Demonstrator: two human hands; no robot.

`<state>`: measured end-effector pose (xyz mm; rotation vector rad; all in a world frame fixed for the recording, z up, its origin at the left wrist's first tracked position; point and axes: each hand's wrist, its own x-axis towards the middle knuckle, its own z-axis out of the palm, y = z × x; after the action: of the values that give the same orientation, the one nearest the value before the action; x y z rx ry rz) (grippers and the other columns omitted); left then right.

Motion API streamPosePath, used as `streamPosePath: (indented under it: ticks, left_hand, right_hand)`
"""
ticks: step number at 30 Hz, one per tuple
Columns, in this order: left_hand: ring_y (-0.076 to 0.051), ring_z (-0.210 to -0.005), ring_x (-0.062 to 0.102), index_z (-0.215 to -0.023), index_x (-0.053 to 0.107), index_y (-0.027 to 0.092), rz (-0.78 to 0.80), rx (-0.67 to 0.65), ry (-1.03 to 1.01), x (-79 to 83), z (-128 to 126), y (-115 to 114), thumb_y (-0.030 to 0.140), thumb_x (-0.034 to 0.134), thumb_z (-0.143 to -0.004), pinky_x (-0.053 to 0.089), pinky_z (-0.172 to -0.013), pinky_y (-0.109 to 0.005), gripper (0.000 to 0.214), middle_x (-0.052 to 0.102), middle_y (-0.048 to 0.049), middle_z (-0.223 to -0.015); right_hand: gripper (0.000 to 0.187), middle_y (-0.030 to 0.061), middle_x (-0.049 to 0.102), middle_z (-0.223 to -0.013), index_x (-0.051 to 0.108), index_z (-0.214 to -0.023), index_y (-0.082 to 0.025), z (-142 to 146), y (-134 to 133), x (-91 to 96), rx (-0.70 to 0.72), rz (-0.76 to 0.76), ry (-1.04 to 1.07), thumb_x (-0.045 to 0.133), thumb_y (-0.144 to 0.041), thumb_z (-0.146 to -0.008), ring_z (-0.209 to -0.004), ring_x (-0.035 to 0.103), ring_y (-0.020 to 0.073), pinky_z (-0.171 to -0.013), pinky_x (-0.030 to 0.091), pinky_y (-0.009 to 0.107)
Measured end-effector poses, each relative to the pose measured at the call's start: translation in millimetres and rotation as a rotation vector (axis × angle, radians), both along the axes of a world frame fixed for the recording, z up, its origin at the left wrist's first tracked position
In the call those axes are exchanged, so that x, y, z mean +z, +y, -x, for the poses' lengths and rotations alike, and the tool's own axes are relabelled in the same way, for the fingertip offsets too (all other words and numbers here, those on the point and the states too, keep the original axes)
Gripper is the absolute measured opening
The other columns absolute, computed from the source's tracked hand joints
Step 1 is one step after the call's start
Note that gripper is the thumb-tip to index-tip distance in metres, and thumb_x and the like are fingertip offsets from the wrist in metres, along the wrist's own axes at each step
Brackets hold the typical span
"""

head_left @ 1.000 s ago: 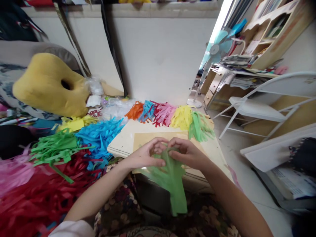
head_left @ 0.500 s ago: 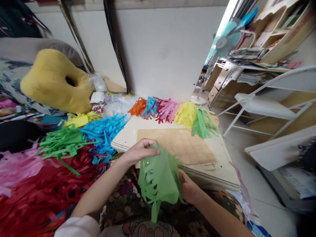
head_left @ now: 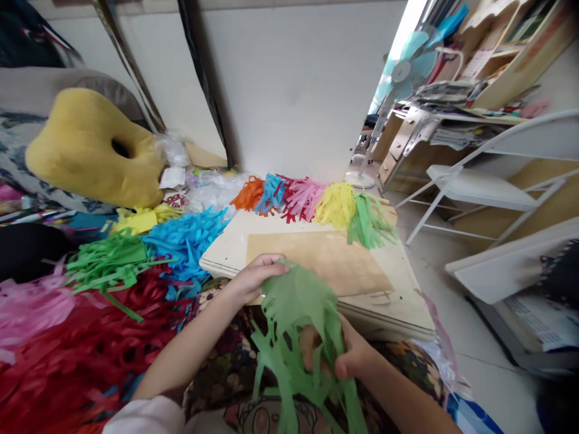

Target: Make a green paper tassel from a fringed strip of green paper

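A light green fringed sheet (head_left: 301, 298), thin and cut into strips along its lower side, hangs above my lap. My left hand (head_left: 257, 277) pinches its upper left edge between thumb and fingers. Lower down on the right, my right hand (head_left: 350, 352) is among the strips, its fingers partly behind them and some strips caught against the thumb. Just beyond the sheet lies a brown paper sheet (head_left: 316, 259) on a pale wooden board (head_left: 226, 244). Fringed bundles in orange, blue, red, pink, yellow (head_left: 335, 205) and green (head_left: 368, 220) line the board's far edge.
To the left are heaps of cut strips: red (head_left: 90, 343), pink (head_left: 34, 301), green (head_left: 108, 259) and blue (head_left: 187, 241). Behind them rests a yellow cushion (head_left: 85, 150). A white folding chair (head_left: 474, 187) and a fan (head_left: 401, 72) stand on the right.
The green sheet's strips have dropped loose and spread downward, where before they were bunched. My right hand has come around into the strips; my left hand keeps its pinch. The view has shifted slightly.
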<state>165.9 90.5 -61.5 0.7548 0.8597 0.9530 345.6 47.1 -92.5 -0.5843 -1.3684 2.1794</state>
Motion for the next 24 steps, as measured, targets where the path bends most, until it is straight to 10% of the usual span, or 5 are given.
streamPosePath:
  ticks: [11,17,24]
  left_hand:
    - [-0.009,-0.041,0.051,-0.059,0.053,0.012,0.159,0.1,-0.219,-10.4,1.9,-10.0,0.02,0.062,-0.045,0.042,-0.039,-0.016,0.019,0.056,0.0021,-0.048]
    - [-0.013,-0.054,0.057,-0.063,0.057,0.012,0.299,0.217,-0.523,-19.1,-6.1,-19.5,0.02,0.052,-0.056,0.048,-0.057,-0.022,0.012,0.059,-0.0011,-0.052]
    - [-0.016,-0.071,0.059,-0.064,0.059,0.011,0.324,0.241,-0.596,-19.4,-7.4,-21.8,0.019,0.047,-0.061,0.045,-0.077,-0.028,0.015,0.06,-0.0035,-0.057]
  right_hand:
    - [0.042,-0.0012,0.056,-0.062,0.054,-0.08,-0.018,-34.7,10.1,18.2,-0.294,0.055,-0.157,0.068,-0.028,-0.041,-0.053,0.051,0.0116,-0.049,0.042,0.022]
    - [0.032,-0.0036,0.049,-0.046,0.052,-0.076,-0.015,-40.0,25.1,36.7,-0.141,-0.032,-0.16,0.063,-0.035,-0.054,-0.035,0.043,0.0063,-0.035,0.037,0.018]
    - [0.035,-0.0017,0.054,-0.062,0.056,-0.078,-0.013,-32.0,29.6,60.1,-0.139,-0.238,-0.64,0.069,-0.027,-0.048,-0.053,0.049,0.0077,-0.047,0.041,0.018]
